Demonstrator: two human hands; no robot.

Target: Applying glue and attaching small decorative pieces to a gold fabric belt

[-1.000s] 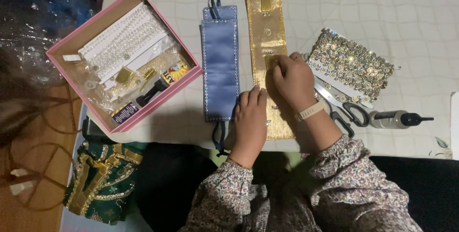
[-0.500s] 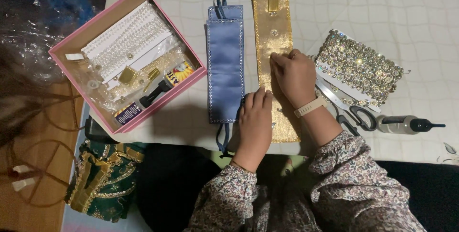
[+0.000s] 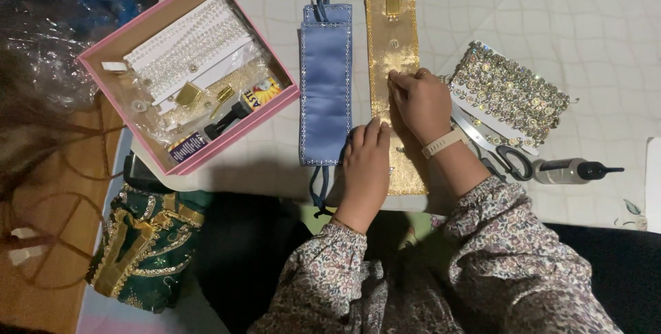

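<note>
A long gold fabric band [image 3: 392, 38] lies lengthwise on the white table [image 3: 585, 24], with a small gold rectangular ornament near its far end. My right hand [image 3: 420, 103] rests on the band's middle, fingertips pinched at a spot on it. My left hand [image 3: 367, 158] lies flat across the band's near left edge, beside a blue satin band [image 3: 325, 79] with dark ties. What my right fingertips pinch is too small to see.
A pink open box [image 3: 120, 48] of pearl trims, small bottles and bits sits at the left. At the right lie a sequinned trim card [image 3: 509, 93], scissors [image 3: 506, 158] and a glue bottle [image 3: 571, 170]. A green and gold garment [image 3: 148, 248] hangs below the table edge.
The view has shifted slightly. My right hand's fingertips have edged a little up the gold band; my left hand stays pressed on its lower edge.
</note>
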